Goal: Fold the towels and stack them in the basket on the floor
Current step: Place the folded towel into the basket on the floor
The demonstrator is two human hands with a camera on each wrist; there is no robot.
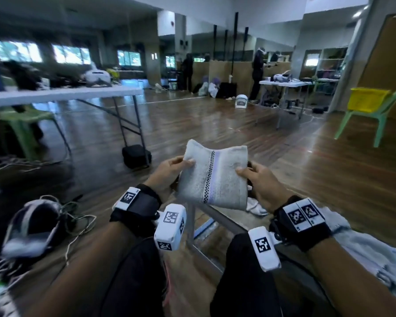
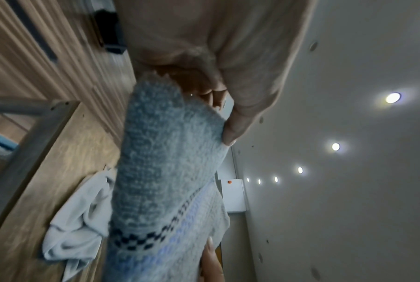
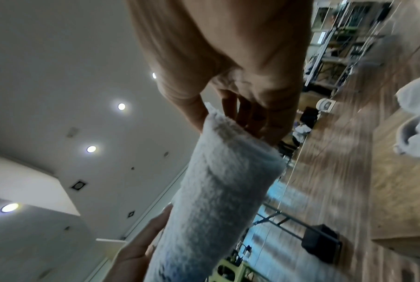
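A folded grey-white towel (image 1: 214, 175) with a checkered and pale purple stripe is held up in the air in front of me. My left hand (image 1: 173, 169) pinches its left edge, thumb on top. My right hand (image 1: 253, 176) pinches its right edge the same way. The left wrist view shows the towel (image 2: 165, 171) up close with my thumb on its edge. In the right wrist view the towel (image 3: 218, 190) shows as a thick folded roll under my fingers. A crumpled white towel (image 1: 255, 208) lies on the floor beyond my hands. No basket is visible.
A metal frame (image 1: 206, 225) stands just below the towel. A white folding table (image 1: 62, 93) is at the left, with cables (image 1: 78, 223) and a headset on the floor. Light cloth (image 1: 375, 252) lies at my right. A green chair (image 1: 370, 110) with a yellow bin stands far right.
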